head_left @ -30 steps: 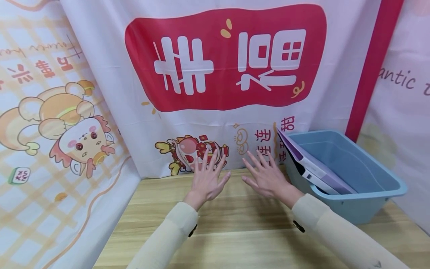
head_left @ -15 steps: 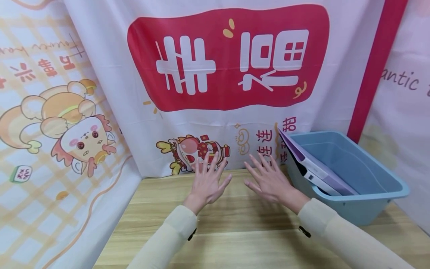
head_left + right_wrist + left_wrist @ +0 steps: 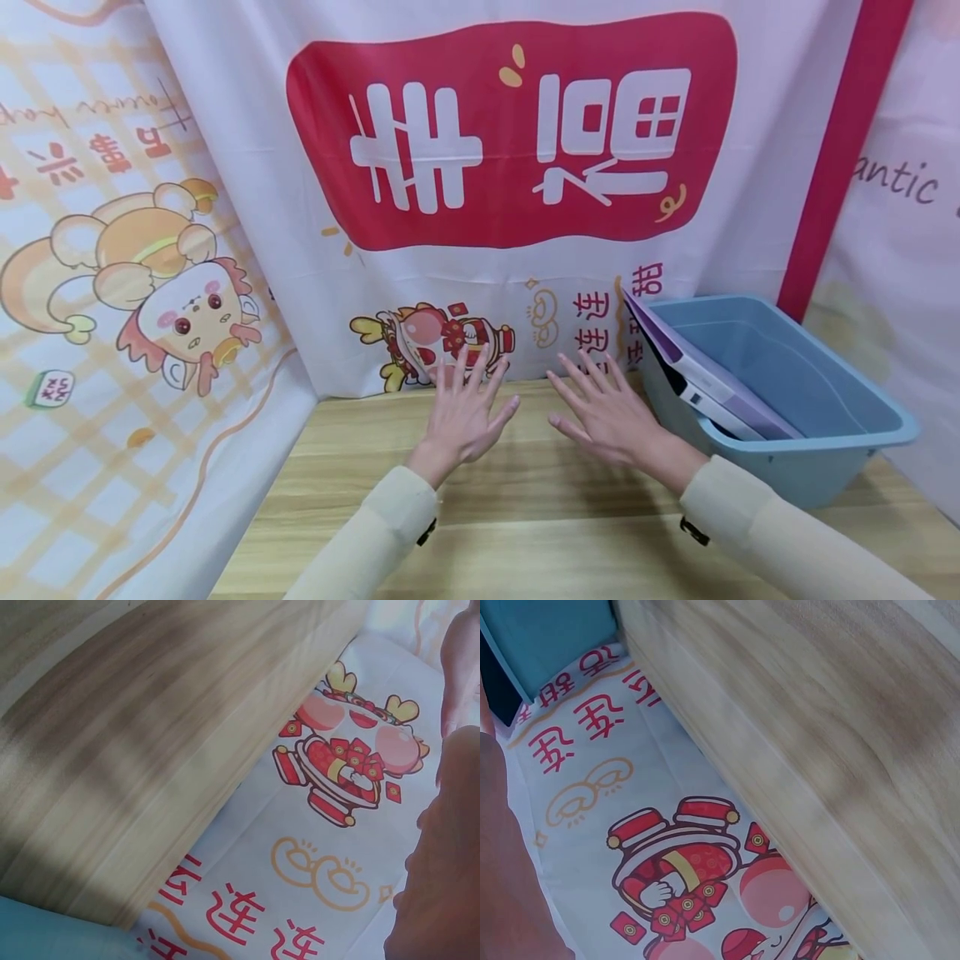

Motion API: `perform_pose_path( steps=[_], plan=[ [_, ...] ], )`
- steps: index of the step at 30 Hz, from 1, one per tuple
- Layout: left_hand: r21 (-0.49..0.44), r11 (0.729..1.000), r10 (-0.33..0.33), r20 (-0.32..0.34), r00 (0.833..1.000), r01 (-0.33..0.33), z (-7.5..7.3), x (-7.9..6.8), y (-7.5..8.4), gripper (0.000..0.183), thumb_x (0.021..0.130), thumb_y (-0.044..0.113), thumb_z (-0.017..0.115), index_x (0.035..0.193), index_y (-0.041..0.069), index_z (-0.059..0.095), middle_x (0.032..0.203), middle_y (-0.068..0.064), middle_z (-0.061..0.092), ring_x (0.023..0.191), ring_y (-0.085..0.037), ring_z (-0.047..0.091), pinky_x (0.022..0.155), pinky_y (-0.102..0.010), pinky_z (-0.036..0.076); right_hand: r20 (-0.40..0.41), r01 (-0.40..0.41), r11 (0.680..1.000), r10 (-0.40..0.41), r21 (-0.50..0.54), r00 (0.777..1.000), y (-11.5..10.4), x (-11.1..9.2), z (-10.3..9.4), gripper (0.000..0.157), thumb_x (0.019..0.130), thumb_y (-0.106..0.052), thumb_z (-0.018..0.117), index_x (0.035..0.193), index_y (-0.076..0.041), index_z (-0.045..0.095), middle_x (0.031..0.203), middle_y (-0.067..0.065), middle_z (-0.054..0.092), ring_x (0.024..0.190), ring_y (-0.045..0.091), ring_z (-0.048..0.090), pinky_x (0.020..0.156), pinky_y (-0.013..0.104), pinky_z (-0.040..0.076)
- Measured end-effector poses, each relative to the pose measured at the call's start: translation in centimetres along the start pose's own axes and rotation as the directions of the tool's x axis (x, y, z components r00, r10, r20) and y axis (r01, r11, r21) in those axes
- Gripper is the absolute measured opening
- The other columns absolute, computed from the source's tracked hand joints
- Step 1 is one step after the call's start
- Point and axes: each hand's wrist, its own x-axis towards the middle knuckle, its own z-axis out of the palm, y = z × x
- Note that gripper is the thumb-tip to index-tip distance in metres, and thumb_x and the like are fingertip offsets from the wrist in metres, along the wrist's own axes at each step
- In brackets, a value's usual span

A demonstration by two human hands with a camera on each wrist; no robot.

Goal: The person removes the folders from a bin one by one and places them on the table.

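Both hands hover palm down over the wooden table (image 3: 360, 500), fingers spread and holding nothing. My left hand (image 3: 462, 421) is near the table's back edge, in front of the cartoon print on the cloth. To its right, my right hand (image 3: 607, 417) has its fingers pointing up and to the left. It is the nearer one to a blue plastic bin (image 3: 847, 383). Leaning inside that bin is a purple and white flat item, like a folder or binder (image 3: 712, 379), which sticks out over the left rim. In each wrist view only part of the hand shows, dark and blurred, along one side.
A white cloth (image 3: 255, 208) with a red panel and large characters hangs behind the table. On the left hangs a checked cloth (image 3: 75, 467) with a cartoon animal. Another pale cloth (image 3: 892, 275) hangs at the right, beside the bin.
The right hand has shifted slightly to the right and its forearm has swung outward. The left hand stays nearly in place. The whole view has drifted a little.
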Motion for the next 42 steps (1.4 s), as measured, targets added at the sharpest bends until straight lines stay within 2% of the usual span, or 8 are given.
perform_pose_path(
  steps=[6,15,21,27,30,36,42],
  plan=[
    [-0.023,1.000,0.005,-0.011,1.000,-0.005,-0.2,-0.1,0.1,0.067,0.092,0.066,0.008,0.148,0.035,-0.009,0.155,0.003,-0.018,0.140,-0.030,-0.019,0.107,-0.059,-0.010,-0.030,0.015,1.000,-0.014,0.010,0.999,-0.1,-0.4,-0.3,0.066,0.094,-0.059,0.036,0.148,-0.022,0.029,0.156,0.007,0.013,0.142,0.033,0.003,0.111,0.055,-0.004],
    [-0.063,0.998,0.006,-0.018,1.000,-0.007,-0.6,-0.7,0.4,0.066,0.092,0.066,0.010,0.149,0.035,-0.003,0.156,0.003,-0.014,0.140,-0.029,-0.019,0.109,-0.057,-0.010,-0.011,0.008,1.000,-0.008,0.025,1.000,-0.3,-1.4,-0.9,0.066,0.095,-0.061,0.027,0.149,-0.025,0.023,0.156,0.006,0.009,0.142,0.031,0.001,0.112,0.054,-0.005],
    [-0.110,0.994,-0.004,-0.011,1.000,0.003,-1.0,-1.1,0.5,0.065,0.092,0.066,0.012,0.149,0.036,0.003,0.157,0.004,-0.008,0.141,-0.030,-0.012,0.110,-0.056,-0.008,-0.006,0.017,0.999,-0.016,0.030,1.000,-0.4,-1.9,-1.3,0.065,0.096,-0.060,0.026,0.150,-0.025,0.021,0.157,0.006,0.007,0.143,0.030,0.000,0.112,0.054,-0.005],
    [-0.148,0.989,-0.015,-0.008,1.000,0.014,-1.2,-1.3,0.7,0.064,0.092,0.067,0.015,0.148,0.039,0.001,0.157,0.001,0.002,0.142,-0.031,-0.005,0.110,-0.056,-0.007,-0.004,0.012,0.999,-0.012,0.052,1.000,-0.5,-2.4,-1.7,0.063,0.096,-0.059,0.026,0.149,-0.026,0.022,0.157,0.005,0.006,0.142,0.030,0.001,0.112,0.053,-0.005],
    [-0.165,0.986,-0.024,-0.004,1.000,0.023,-1.4,-1.5,0.8,0.064,0.092,0.067,0.016,0.148,0.039,0.002,0.157,0.000,0.005,0.142,-0.031,-0.004,0.110,-0.055,-0.006,-0.015,0.016,0.998,-0.015,0.058,1.000,-0.5,-2.6,-1.8,0.062,0.096,-0.058,0.028,0.149,-0.025,0.024,0.157,0.006,0.008,0.142,0.031,0.004,0.112,0.053,-0.003],
    [-0.236,0.971,-0.042,-0.007,0.999,0.039,-1.5,-1.9,0.9,0.065,0.092,0.066,0.020,0.149,0.036,0.015,0.157,0.000,0.012,0.142,-0.032,0.002,0.111,-0.055,0.002,-0.036,0.029,0.997,-0.026,0.072,0.999,-0.4,-3.1,-2.0,0.061,0.096,-0.057,0.031,0.146,-0.021,0.033,0.155,0.008,0.018,0.141,0.032,0.013,0.112,0.053,-0.002],
    [-0.280,0.958,-0.060,-0.004,0.998,0.056,-1.4,-2.3,0.9,0.062,0.094,0.064,0.022,0.148,0.034,0.023,0.155,-0.001,0.018,0.142,-0.030,0.010,0.111,-0.055,0.007,-0.007,0.019,0.995,-0.019,0.100,1.000,-0.5,-3.7,-2.1,0.061,0.096,-0.058,0.030,0.144,-0.022,0.037,0.153,0.005,0.026,0.141,0.029,0.015,0.113,0.052,-0.003]
  ],
)
